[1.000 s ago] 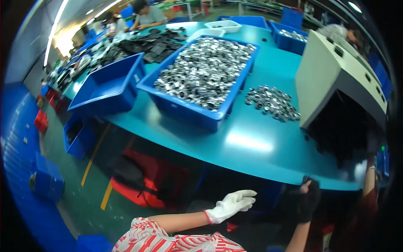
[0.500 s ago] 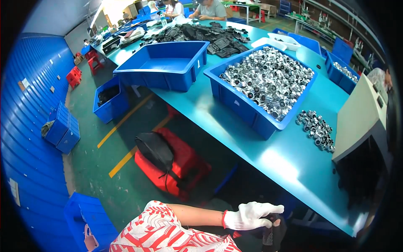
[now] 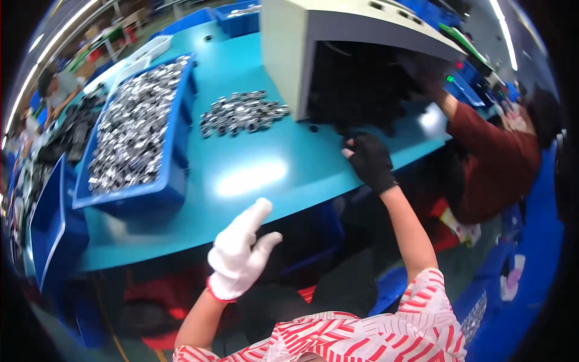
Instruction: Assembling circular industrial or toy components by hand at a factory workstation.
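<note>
My left hand, in a white knitted glove, hovers off the table's near edge. Its thumb stands apart from the fingers and nothing is between them. My right hand wears a black glove with bare fingertips and reaches over the table at the mouth of a cream box-shaped housing. Black pieces lie in the dark opening beside those fingertips; their kind is hard to make out. The right fingers are bent and blurred, so any grip is unclear. A loose heap of small shiny metal ring-like parts lies left of the housing.
A blue bin full of the same shiny parts stands left on the teal table. Another blue bin tilts at the far left, near a dark pile. A co-worker in a dark red top reaches in from the right.
The view has swung right, bringing the housing and co-worker into the middle and right. My hands, formerly together low by the table edge, are now apart; the right has moved onto the table.
</note>
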{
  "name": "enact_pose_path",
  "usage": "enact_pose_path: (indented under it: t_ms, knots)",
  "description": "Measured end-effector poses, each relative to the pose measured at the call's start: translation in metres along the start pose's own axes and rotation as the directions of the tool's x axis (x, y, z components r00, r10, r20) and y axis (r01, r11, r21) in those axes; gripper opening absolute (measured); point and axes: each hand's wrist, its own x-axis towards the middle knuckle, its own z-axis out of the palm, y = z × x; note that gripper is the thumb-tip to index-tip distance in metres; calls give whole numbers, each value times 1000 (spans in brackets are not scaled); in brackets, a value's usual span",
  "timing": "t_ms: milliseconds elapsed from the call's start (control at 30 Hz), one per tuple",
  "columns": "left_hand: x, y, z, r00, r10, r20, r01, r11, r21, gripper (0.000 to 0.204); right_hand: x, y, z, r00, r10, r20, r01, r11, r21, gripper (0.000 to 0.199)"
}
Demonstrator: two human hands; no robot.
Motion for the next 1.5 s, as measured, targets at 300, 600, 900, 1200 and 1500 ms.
enact_pose_path:
  t_ms: [300,600,900,1200,1500]
  knots:
    - [21,-26,20,1000,23,12,-24,998,51,53,47,-10,24,987,-134,-92,122,985,-119,33]
    - [19,-28,17,1000,-5,31,3,999,40,50,90,-3,61,928,-367,-64,332,893,-304,33]
    - [16,-38,18,998,51,-28,-48,995,87,44,115,-1,63,982,-95,164,158,888,-431,21]
    - [5,-34,13,999,-14,-50,11,998,-63,40,35,-52,23,989,47,142,-115,847,520,24]
    - [-52,-11,32,669,-448,594,627,-90,-774,41,-99,-151,12,894,76,442,-448,132,884,28]
